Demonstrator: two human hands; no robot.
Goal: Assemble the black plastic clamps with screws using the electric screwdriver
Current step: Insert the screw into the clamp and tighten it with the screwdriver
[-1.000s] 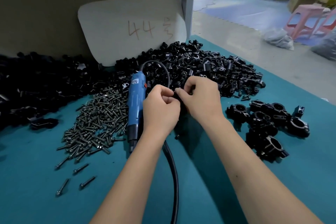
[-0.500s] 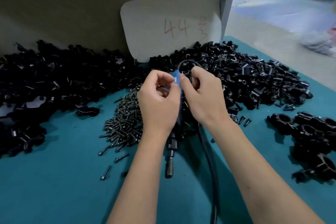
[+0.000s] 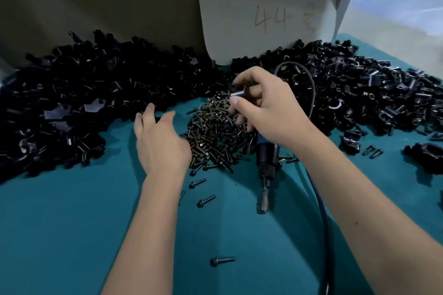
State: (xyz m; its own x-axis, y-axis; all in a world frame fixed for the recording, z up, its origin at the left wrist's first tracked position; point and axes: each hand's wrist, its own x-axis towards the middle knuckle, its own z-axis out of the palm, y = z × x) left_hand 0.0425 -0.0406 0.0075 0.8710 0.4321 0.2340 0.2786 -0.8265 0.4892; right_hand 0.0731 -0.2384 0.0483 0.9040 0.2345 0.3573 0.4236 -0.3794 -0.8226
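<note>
Two bare forearms are reaching up from the bottom of the frame over a teal table (image 3: 60, 235). The left hand (image 3: 160, 141), at centre left, is hovering palm down with its fingers relaxed and spread, holding nothing; its fingertips are lying at the near edge of a large heap of loose black clamp parts (image 3: 79, 103) that is filling the left half of the frame.

The right hand (image 3: 266, 105), just right of centre, is pinching a small black clamp piece (image 3: 239, 90) between thumb and forefinger — its exact shape is too small to tell. Directly below that hand, a pile of dark screws (image 3: 215, 136) is sitting in the middle of the frame, with a few stray screws scattered toward the bottom.

The electric screwdriver (image 3: 265, 167) is lying on the table just beside the screw pile, partly under the right wrist, its blue body mostly hidden and its bit pointing toward the bottom of the frame. Its black cable (image 3: 326, 235) is looping over the hand and running down the right side.

A second heap of black clamp parts (image 3: 371, 93) is spreading across the upper right. At the right edge, one assembled clamp (image 3: 424, 153) is sitting apart. A pale board (image 3: 268, 14) marked "44" is leaning against the wall at upper centre.
</note>
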